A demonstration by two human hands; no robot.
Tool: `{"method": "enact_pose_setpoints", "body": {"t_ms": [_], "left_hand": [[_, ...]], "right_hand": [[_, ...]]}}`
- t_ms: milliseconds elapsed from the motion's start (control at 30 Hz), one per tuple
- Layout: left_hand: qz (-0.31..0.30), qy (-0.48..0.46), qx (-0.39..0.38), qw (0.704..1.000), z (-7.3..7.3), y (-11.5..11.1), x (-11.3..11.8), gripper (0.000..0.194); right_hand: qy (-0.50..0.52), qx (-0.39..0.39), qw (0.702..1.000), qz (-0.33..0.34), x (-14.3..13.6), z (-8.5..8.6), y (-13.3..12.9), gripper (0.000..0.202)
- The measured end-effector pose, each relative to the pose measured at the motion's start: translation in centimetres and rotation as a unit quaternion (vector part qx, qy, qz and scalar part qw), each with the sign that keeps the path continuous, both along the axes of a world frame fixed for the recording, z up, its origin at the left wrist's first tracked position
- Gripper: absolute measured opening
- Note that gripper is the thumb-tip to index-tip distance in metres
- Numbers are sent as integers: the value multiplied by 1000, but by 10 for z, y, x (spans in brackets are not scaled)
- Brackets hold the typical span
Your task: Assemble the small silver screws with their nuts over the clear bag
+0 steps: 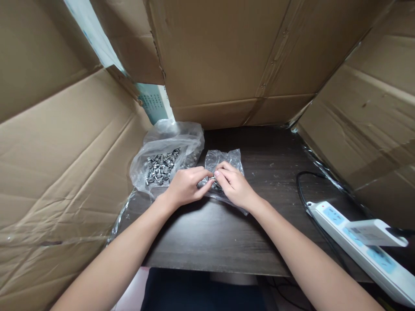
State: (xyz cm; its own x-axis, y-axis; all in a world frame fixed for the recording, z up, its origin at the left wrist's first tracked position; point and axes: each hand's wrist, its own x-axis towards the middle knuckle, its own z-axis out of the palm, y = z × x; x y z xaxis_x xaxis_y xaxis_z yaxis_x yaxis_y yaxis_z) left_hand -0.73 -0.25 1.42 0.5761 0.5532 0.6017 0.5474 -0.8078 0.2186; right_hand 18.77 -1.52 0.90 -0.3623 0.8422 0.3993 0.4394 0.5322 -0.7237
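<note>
My left hand (186, 185) and my right hand (234, 185) meet over a small clear plastic bag (223, 156) lying on the table. Between their fingertips sits a small shiny metal screw (212, 178), pinched from both sides; its exact shape is mostly covered by the fingers. Beneath my right fingers, more metal pieces show in the small bag, partly hidden. Just left of my left hand stands a larger clear plastic bag (191, 129), open and filled with many loose silver screws (162, 166) with broad round heads.
Dark wood-grained table (207, 242) under the bags. Cardboard walls (227, 56) close in at the back and both sides. At the right lies a white power strip (353, 242) with a plug in it and a black cable (300, 190) curving beside it.
</note>
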Motion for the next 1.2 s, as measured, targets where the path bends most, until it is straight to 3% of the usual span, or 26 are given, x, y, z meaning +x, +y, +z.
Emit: {"method": "enact_pose_setpoints", "body": {"t_ms": [200,467,933,1200], "left_hand": [[0,3,-7,1000,0,0,1,18],[-4,-21,-17,1000,-3,-1,2,17],[-10,-209,-123,970,-6,-1,13,18],[-9,-218,-171,961,-6,-1,13,23]], "right_hand": [[20,-41,999,0,-1,1,-2,44],[4,-41,999,-1,-1,4,-3,33],[79,-98,992,5,0,8,-1,37],[108,-143,984,11,1,5,2,35]]}}
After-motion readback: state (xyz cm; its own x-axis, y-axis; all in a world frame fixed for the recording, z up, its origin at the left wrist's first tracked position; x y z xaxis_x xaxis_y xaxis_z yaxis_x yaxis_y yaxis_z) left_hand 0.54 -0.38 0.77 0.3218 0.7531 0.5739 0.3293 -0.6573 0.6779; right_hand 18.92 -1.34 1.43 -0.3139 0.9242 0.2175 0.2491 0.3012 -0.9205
